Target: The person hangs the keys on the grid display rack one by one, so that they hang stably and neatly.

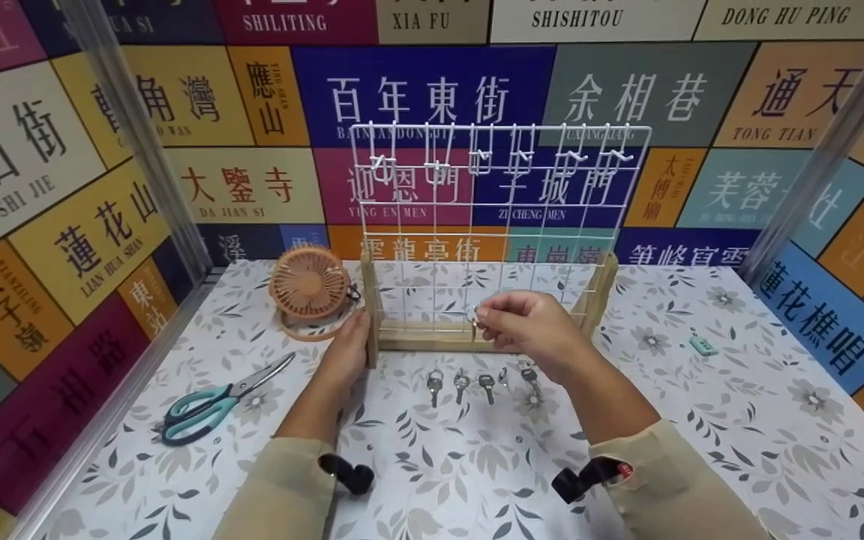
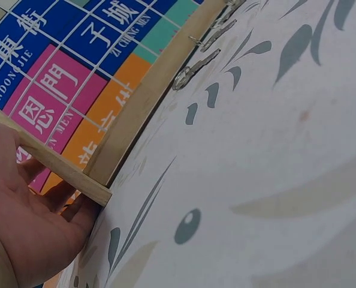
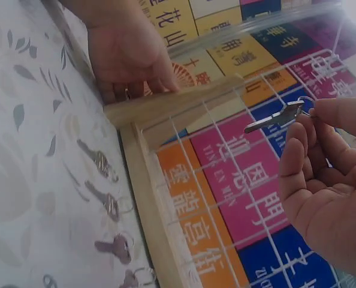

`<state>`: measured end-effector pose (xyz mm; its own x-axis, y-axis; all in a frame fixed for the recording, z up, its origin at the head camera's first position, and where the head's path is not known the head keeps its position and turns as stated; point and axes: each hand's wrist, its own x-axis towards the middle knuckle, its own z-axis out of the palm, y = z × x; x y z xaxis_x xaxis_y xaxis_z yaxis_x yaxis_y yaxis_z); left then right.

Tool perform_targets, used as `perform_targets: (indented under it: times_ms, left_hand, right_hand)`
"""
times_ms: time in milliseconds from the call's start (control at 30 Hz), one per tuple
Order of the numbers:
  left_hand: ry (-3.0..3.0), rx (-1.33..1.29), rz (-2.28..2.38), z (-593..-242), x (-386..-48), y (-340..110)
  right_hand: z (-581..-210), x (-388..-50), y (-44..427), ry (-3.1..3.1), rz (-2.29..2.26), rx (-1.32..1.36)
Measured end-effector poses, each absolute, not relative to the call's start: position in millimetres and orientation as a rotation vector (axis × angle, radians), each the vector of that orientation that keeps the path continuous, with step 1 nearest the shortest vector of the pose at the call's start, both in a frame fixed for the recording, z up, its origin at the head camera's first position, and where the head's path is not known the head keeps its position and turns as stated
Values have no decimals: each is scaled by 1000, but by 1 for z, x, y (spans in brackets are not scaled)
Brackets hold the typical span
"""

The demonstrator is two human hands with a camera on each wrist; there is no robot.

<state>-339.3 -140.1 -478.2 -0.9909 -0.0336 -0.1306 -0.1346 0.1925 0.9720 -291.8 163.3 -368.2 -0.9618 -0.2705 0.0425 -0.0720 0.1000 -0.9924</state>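
Note:
My right hand [image 1: 537, 330] is raised in front of the white wire grid rack [image 1: 503, 127], pinching a key ring between thumb and index finger. From that ring a silver key [image 3: 275, 119] points away from the fingers in the right wrist view. My left hand [image 1: 342, 349] grips the wooden side post [image 2: 64, 171] at the rack's left, low down near the table. Several silver keys with rings [image 1: 486, 386] lie in a row on the table in front of the rack's wooden base bar [image 3: 148, 204].
White hooks [image 1: 481, 161] hang along the rack's upper part. Left of it stands an orange fan [image 1: 310, 283]. Teal-handled scissors [image 1: 207, 409] lie at the left; a small mint-green item [image 1: 702, 345] lies at the right. A colourful sign-covered wall [image 1: 424, 82] stands behind.

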Motion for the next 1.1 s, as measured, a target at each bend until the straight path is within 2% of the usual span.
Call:
perform_targets:
  times_ms: [200,600,1100]
  left_hand:
    - [2374,-172,1934,-479,-341,-139]
    - [2421,-119,1903,-480,-341,-140]
    - [2374,-165,1930,-480,-340,-138]
  right_hand:
    - [-333,-292,128,2106,-2063,-453]
    - [-274,-310,76,1862,-2286,-492]
    - [-242,-314,39,1602,-2501,-394]
